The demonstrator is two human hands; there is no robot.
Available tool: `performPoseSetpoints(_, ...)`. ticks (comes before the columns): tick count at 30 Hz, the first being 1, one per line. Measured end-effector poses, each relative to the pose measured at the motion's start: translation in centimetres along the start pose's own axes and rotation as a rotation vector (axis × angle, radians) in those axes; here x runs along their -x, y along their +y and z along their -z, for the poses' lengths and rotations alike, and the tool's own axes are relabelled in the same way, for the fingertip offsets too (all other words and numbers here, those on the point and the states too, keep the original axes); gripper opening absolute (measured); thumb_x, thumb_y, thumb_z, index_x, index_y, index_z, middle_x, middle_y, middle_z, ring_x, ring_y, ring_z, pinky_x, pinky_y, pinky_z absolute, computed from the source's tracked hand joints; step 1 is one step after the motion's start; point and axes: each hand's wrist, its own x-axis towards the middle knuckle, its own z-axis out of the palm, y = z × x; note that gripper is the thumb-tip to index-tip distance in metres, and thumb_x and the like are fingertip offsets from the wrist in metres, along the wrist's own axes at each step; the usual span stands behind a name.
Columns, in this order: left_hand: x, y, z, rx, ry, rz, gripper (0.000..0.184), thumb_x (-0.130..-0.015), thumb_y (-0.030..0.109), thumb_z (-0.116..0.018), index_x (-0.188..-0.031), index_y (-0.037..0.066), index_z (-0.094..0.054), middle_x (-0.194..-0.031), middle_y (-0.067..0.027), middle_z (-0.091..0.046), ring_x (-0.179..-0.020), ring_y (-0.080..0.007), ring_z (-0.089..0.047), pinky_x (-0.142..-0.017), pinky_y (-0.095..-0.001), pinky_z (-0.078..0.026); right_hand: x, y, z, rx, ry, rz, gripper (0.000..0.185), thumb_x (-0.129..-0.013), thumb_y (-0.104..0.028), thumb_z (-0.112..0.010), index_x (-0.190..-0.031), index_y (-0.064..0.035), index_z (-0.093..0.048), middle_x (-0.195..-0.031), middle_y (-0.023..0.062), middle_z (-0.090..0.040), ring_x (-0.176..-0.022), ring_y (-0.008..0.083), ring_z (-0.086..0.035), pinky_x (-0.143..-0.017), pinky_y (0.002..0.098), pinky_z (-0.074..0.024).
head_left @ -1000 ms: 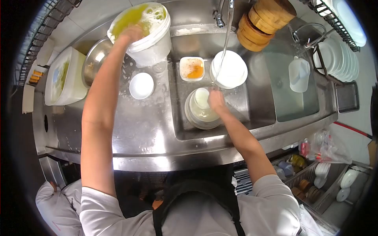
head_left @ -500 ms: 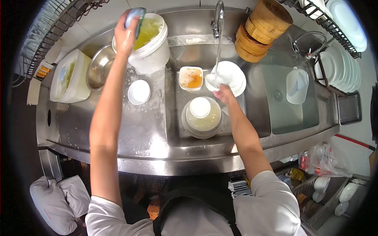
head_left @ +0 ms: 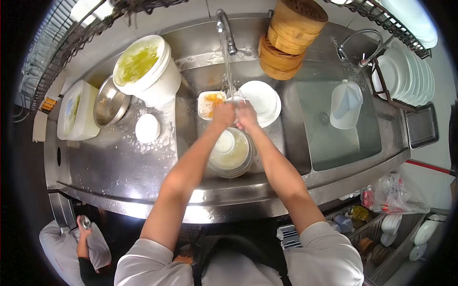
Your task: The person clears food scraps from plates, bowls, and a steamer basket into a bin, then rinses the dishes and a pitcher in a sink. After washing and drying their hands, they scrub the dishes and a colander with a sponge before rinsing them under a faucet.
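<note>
Under the running tap (head_left: 226,31), my left hand (head_left: 224,114) and my right hand (head_left: 246,116) are close together with fingers curled. A small whitish dish (head_left: 236,99) shows between them in the stream, mostly covered by my right fingers; what my left fingers hold is hidden. Just left is a square white tub (head_left: 205,110) with orange residue. White plates (head_left: 264,102) lie stacked at the right. Below my hands stands a round container of cloudy liquid (head_left: 238,159), with a small white bowl (head_left: 224,142) in it. The sponge cannot be seen.
A white bucket (head_left: 164,78) of yellow-green liquid, a metal bowl (head_left: 112,105) and a white bowl (head_left: 148,128) are at left. Bamboo steamers (head_left: 286,52) stand behind. A water-filled basin (head_left: 334,148) holds a pitcher (head_left: 347,107). At lower left, another person's hand (head_left: 84,229) holds something metallic.
My left hand has come down from the bucket to meet my right hand under the tap; the sponge is no longer visible. The view has shifted. Another person's hand has appeared at lower left.
</note>
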Motion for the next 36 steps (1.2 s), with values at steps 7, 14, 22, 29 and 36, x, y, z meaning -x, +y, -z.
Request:
performPoseSetpoints(7,2.2,0.8,0.8,-0.279,0.109,-0.372,0.033,-0.077,0.029,-0.063,-0.100,0.006,-0.061,-0.102,-0.0166,-0.062,-0.102,-0.0331,-0.056,-0.084,-0.0464,-0.044,-1.5,2.3,4.0,-0.089,-0.171,-0.186,0.036,-0.083,-0.003,-0.039,-0.120,-0.0033,-0.044,-0.069,0.0096,-0.053,-0.037,0.0153,-0.045,-0.028,0.0289,-0.0327)
performPoseSetpoints(14,-4.7,-3.3,-10.8,1.121,0.522,0.236,0.042,-0.070,0.003,-0.062,-0.111,0.005,-0.053,-0.097,-0.0146,-0.062,-0.084,-0.0321,-0.062,-0.076,-0.0389,-0.050,0.2,2.1,2.2,-0.397,0.032,0.162,0.057,-0.075,0.002,-0.041,-0.131,-0.0091,-0.037,-0.096,0.0131,-0.058,-0.080,0.0257,-0.062,-0.046,0.0321,-0.0559)
performPoseSetpoints(22,-3.5,0.0,-9.4,0.679,0.783,0.158,0.031,-0.070,0.013,-0.062,-0.100,0.007,-0.058,-0.082,-0.0199,-0.064,-0.081,-0.0385,-0.062,-0.071,-0.0468,-0.049,-5.0,5.7,1.5,-0.340,0.246,0.437,0.035,-0.080,-0.007,-0.047,-0.114,-0.0012,-0.052,-0.087,0.0137,-0.060,-0.064,0.0249,-0.061,-0.044,0.0372,-0.0525)
performPoseSetpoints(29,-0.8,3.4,0.0,-0.099,0.160,-0.675,0.045,-0.068,0.010,-0.062,-0.111,0.010,-0.052,-0.087,-0.0176,-0.064,-0.084,-0.0385,-0.061,-0.073,-0.0452,-0.049,-2.6,2.0,6.7,0.060,-0.502,-0.158,0.018,-0.081,-0.014,-0.054,-0.095,-0.0035,-0.058,-0.076,0.0087,-0.060,-0.058,0.0195,-0.060,-0.037,0.0284,-0.0473)
performPoseSetpoints(36,-2.1,0.7,-6.0,0.610,0.398,0.079,0.033,-0.071,0.011,-0.061,-0.103,0.004,-0.060,-0.086,-0.0180,-0.065,-0.084,-0.0341,-0.063,-0.074,-0.0409,-0.049,-2.8,3.5,5.7,-0.246,-0.243,-0.049,0.044,-0.078,-0.007,-0.048,-0.121,0.0009,-0.045,-0.107,0.0176,-0.055,-0.087,0.0309,-0.061,-0.051,0.0402,-0.0583)
